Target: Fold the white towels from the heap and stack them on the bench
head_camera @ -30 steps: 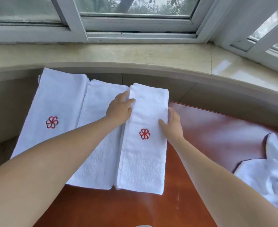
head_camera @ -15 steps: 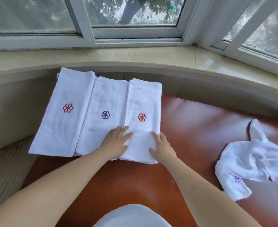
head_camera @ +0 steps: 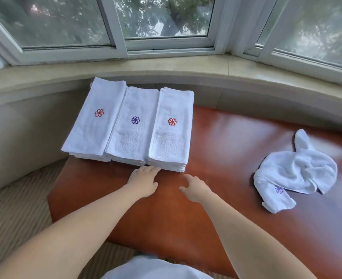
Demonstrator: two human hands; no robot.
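Three stacks of folded white towels lie side by side on the far left part of the bench (head_camera: 236,137), a glossy red-brown surface running below a curved stone window ledge (head_camera: 186,66). The left stack (head_camera: 94,119) carries a red flower emblem, the middle stack (head_camera: 132,125) a purple one, and the right stack (head_camera: 171,127) a red one; adjacent stacks touch along their long edges, and the left stack's outer edge overhangs the bench's left end. The near edges of the three stacks form a roughly continuous line. The left hand (head_camera: 142,181) lies palm down on the bench with fingers straight and slightly spread, holding nothing; its fingertips touch or nearly touch the near edge where the middle and right stacks meet. The right hand (head_camera: 196,187) is just beside it, above or on the bench, fingers loosely relaxed and apart, holding nothing and clear of the stacks. A crumpled white towel (head_camera: 295,174) with a purple emblem lies unfolded on the right part of the bench, well apart from the stacks. Bare bench surface extends between the right stack and this towel, and between the hands and the bench's near edge. A beige carpeted floor (head_camera: 15,218) lies beyond the left end.
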